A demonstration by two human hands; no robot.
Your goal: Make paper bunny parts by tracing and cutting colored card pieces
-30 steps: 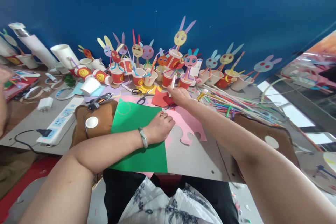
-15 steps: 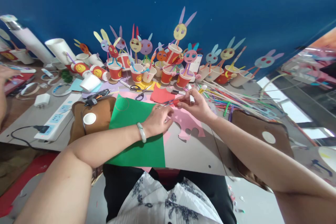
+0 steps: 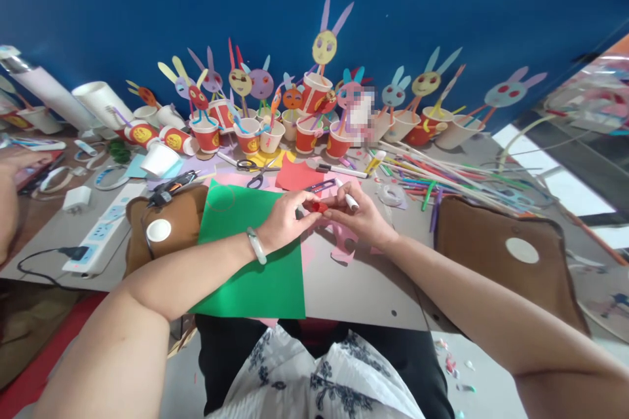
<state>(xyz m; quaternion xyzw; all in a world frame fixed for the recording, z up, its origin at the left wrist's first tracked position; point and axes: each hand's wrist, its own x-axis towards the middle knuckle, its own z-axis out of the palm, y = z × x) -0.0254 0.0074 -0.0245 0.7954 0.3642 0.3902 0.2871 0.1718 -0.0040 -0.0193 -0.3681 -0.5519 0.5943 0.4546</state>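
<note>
Hands meeting over pink paper (image 3: 344,245), a small red piece (image 3: 318,207) pinched between them.
Left hand (image 3: 282,219) and right hand (image 3: 361,219) are closed on the piece; a white marker (image 3: 350,201) is also gripped in the right, angled away to the right.

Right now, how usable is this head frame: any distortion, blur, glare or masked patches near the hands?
Head view: wide-angle bending curves the table edge and stretches both forearms; daylight washes out the far right side; a pixelated patch masks something among the paper-cup rabbits; the left hand and right hand, meeting over a small red piece, are evenly lit and fairly sharp.
</note>
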